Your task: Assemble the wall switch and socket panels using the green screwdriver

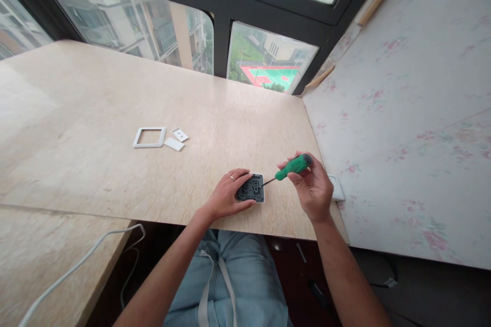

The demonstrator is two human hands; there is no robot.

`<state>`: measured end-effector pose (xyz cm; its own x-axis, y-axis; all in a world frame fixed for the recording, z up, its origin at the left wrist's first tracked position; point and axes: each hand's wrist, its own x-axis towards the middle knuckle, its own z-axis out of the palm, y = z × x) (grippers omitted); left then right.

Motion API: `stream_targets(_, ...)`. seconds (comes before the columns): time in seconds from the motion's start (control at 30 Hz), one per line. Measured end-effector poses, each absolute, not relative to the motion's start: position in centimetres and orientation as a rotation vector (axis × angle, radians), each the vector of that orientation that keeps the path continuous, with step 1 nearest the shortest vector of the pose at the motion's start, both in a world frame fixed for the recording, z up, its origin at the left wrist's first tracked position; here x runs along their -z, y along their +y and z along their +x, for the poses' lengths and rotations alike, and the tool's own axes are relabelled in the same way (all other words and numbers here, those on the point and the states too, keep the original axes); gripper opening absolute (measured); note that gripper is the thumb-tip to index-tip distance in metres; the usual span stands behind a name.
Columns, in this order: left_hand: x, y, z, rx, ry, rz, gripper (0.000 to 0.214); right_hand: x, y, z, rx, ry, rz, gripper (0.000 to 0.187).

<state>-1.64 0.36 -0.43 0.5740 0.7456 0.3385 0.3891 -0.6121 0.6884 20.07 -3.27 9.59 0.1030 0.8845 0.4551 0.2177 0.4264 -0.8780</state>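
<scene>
On the stone sill lies a square wall switch body (251,189), dark grey inside with a white rim. My left hand (229,191) grips it from the left, thumb along the near edge and fingers on the far edge. In my right hand (312,189) is a screwdriver (294,166) with a green handle and a dark end cap. Its shaft slants down to the left, and the tip meets the inner part of the switch body. Whether the tip sits in a screw is too small to tell.
A white switch frame (150,137) and two small white rocker pieces, one face up (180,135) and one plain (174,144), lie left on the sill (95,173). A white wall socket (336,188) is beside my right wrist. A white cable (76,265) runs at lower left.
</scene>
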Motion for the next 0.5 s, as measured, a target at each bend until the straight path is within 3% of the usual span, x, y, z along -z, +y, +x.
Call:
stream_targets(0.23, 0.2, 0.4, -1.6, -0.839, 0.91, 2.23, 0.066, -9.6, -3.2, 19.7, -0.573, -1.51, -1.087, 0.045)
stream_targets(0.4, 0.1, 0.4, -1.6, -0.827, 0.915, 2.228, 0.066, -10.1, -2.8, 19.4, -0.267, -1.703, -1.115, 0.074)
stream_targets(0.5, 0.2, 0.4, -1.6, -0.838, 0.91, 2.232, 0.065, -10.9, -2.6, 19.6, -0.101, -1.92, -1.128, 0.062)
